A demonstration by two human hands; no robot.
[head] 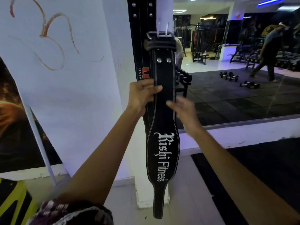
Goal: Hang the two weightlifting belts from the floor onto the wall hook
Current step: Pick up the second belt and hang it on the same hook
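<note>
A black belt with white "Fitness" lettering (163,148) hangs straight down in front of a white pillar, its metal buckle (159,35) caught on the white wall hook (166,27). Behind it and to the left hangs a second black belt (140,38) with red and white print. My left hand (142,95) grips the left edge of the front belt below its two rivets. My right hand (182,109) hovers with fingers spread just right of the same belt; whether it touches the edge I cannot tell.
A large wall mirror (240,62) on the right reflects gym machines, dumbbells on dark mats and a person. A white wall with a painted figure and a poster (14,127) stands to the left. Pale floor tiles and a black mat (267,176) lie below.
</note>
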